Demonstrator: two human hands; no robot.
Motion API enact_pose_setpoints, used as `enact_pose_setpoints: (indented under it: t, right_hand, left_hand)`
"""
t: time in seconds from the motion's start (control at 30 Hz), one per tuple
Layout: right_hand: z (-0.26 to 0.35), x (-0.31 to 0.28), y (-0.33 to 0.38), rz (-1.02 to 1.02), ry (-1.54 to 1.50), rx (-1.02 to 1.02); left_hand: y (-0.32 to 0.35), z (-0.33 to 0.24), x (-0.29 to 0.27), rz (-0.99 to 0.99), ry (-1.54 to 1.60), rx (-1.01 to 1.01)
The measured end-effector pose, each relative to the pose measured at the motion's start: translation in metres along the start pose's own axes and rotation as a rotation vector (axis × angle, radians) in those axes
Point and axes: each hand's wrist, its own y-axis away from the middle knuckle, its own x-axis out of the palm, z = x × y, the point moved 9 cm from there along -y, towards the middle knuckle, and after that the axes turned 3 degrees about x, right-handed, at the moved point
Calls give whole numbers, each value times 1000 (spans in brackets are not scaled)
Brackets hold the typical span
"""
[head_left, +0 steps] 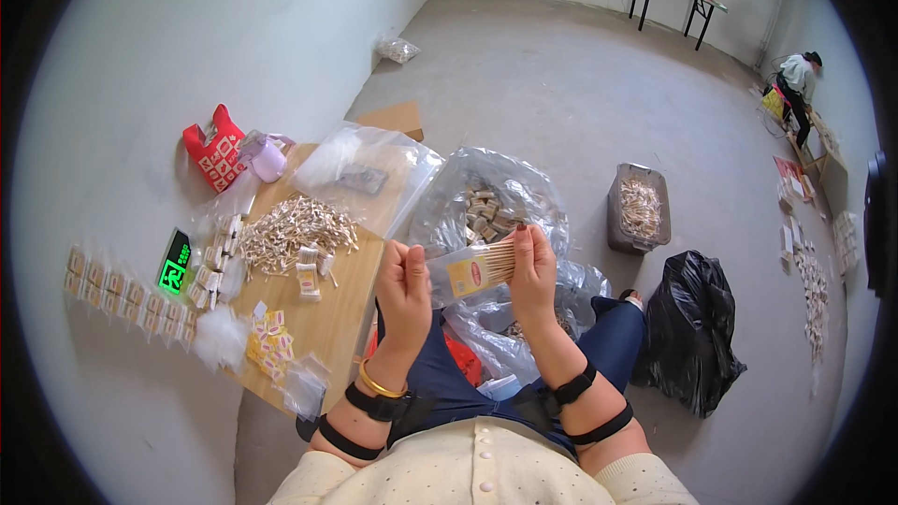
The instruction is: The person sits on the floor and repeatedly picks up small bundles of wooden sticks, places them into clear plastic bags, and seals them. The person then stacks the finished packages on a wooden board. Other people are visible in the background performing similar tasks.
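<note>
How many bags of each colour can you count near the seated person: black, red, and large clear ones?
Black bag: 1
Red bag: 1
Large clear bags: 2, one on the board, one holding small packets
Total: 4

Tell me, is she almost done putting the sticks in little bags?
Not nearly. Done: filled packets lie in rows at the far left. In hand: the left hand and right hand hold a small bag with sticks poking out. Left: a loose pile of sticks on the board, more in the grey bin.
</note>
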Motion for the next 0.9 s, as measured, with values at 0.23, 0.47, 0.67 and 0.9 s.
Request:
enact_pose_setpoints:
  t: [0.23, 0.47, 0.67, 0.9]
  right_hand:
    - [0, -2, 1, 3, 42, -6]
    - [-11, -82, -10, -154, -12, -45]
    - [-134, -194, 3, -106, 847, 59]
    - [-131, -145, 18, 149, 772, 257]
  left_hand:
    - [4, -9, 18, 190, 4, -52]
    - [10, 10, -4, 164, 163, -265]
    - [30, 47, -7, 214, 174, -379]
    - [49, 64, -10, 278, 125, -430]
